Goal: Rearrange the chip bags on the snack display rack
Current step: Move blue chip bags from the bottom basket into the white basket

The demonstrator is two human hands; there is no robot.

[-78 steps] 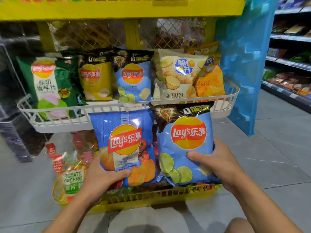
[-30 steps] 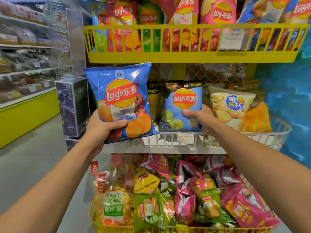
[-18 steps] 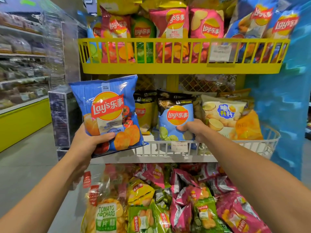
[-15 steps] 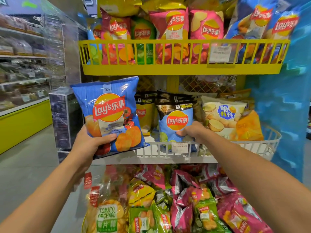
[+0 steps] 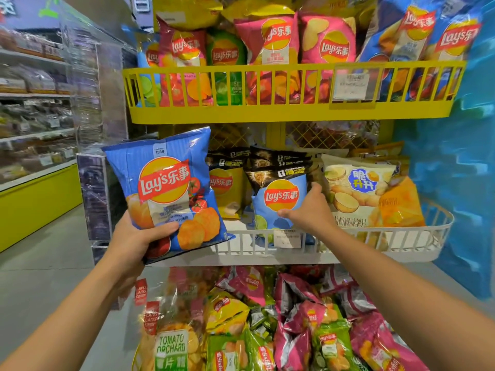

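Observation:
My left hand (image 5: 134,239) grips the lower edge of a blue tomato Lay's bag (image 5: 166,188), held upright in front of the white middle basket's (image 5: 417,236) left end. My right hand (image 5: 308,210) holds the right side of a blue-and-black lime Lay's bag (image 5: 280,194) standing inside that basket, between a yellow Lay's bag (image 5: 226,188) and a cream potato chip bag (image 5: 351,191). An orange bag (image 5: 401,204) leans at the right.
The yellow upper basket (image 5: 267,111) holds several red, green, pink and blue Lay's bags. The lowest basket is piled with pink, green and yellow bags (image 5: 294,317) and a Tomato Orchard bag (image 5: 171,344). A blue panel (image 5: 455,183) stands right; store shelves (image 5: 34,116) left.
I have raised both bags from the low basket. The lime bag now stands in the white middle basket with my right hand on its side; the tomato bag stays in my left hand.

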